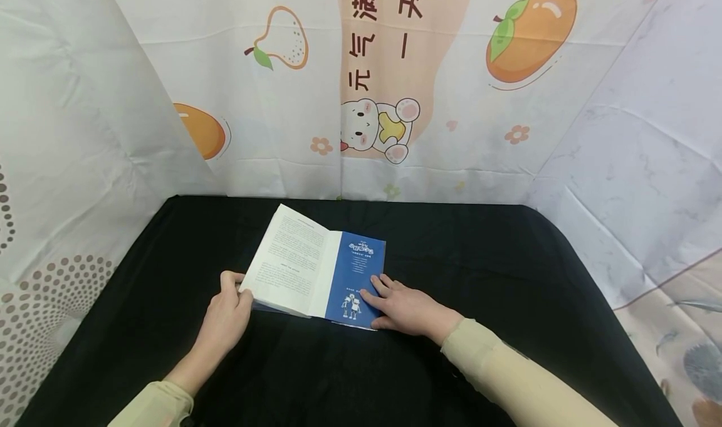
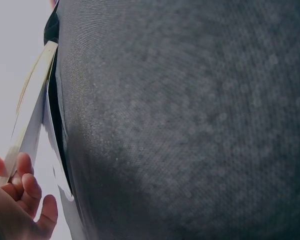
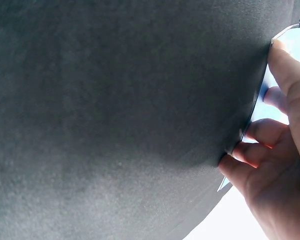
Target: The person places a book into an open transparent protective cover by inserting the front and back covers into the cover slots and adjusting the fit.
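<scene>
An open book (image 1: 289, 261) lies on a black cloth, tilted slightly. Its left side shows a thick block of printed white pages, its right side a blue inner flap (image 1: 358, 276) with white lettering and small drawn figures. My left hand (image 1: 228, 308) pinches the page block at its lower left corner; in the left wrist view the thumb and curled fingers (image 2: 24, 182) hold the block's edge, raised off the cloth. My right hand (image 1: 410, 308) rests on the flap's right edge with its fingers spread. The right wrist view shows those fingertips (image 3: 262, 131) along the flap's edge.
The black cloth (image 1: 479, 270) covers the table under the book and both forearms. White printed curtains (image 1: 237, 101) with fruit drawings and lettering hang behind the table and along both sides.
</scene>
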The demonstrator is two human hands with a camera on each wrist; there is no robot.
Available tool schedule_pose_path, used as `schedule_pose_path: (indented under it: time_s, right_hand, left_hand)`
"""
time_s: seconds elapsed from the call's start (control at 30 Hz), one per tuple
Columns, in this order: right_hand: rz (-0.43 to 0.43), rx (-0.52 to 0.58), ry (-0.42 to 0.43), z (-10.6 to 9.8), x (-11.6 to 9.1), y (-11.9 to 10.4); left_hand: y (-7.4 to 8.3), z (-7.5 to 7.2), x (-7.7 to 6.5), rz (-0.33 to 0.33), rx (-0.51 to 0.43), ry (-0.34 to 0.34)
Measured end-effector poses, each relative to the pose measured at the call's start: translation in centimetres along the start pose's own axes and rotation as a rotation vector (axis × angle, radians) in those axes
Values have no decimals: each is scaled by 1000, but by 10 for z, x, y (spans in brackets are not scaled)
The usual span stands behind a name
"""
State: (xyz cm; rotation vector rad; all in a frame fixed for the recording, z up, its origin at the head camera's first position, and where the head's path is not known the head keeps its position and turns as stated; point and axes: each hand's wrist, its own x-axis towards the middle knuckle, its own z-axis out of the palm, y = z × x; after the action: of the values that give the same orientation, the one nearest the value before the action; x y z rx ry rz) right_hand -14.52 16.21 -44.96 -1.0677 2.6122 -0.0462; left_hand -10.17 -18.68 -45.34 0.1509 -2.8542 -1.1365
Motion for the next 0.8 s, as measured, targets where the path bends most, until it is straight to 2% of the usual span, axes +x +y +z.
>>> schedule_pose_path:
  time_s: [0.5,0.8]
  right_hand:
    - [6,2,0,0,0,0]
    - [-4,-3,0,-1,0,0]
  left_hand:
    - [-2,1,2,-38,19,-24]
    - [-4,2,3,-70,34,-64]
